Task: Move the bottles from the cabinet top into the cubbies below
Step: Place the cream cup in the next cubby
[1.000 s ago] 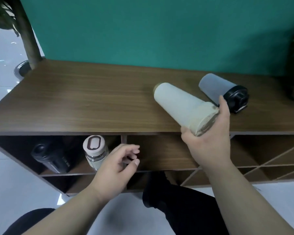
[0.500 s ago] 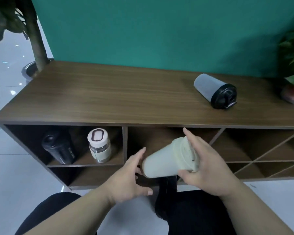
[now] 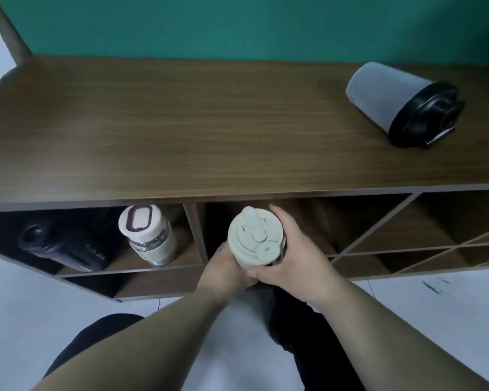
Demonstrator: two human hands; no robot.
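- Teal wall is running behind a long wooden cabinet, whose top is filling the upper half of the view and whose cubbies are opening along its front edge.
- Both hands are closing around a cream bottle just in front of the middle cubby, lid facing up toward the camera.
- Right hand is wrapping the bottle's right side, fingers curling around the back; left hand is cupping its left and lower side. Both forearms are reaching forward and converging on it.
- A grey bottle with a black lid is lying on its side near the right end of the cabinet top, not yet moved.
- The left cubby is already holding two bottles: a black bottle at the left and a white bottle with a clear band near the divider.
- The step in hand seems to be placing the cream bottle into the middle cubby. The next move is calling for pushing it in under the top's front edge, keeping it upright, setting it on the shelf and letting go.
- After that, the grey bottle is looking like the last one to bring down.
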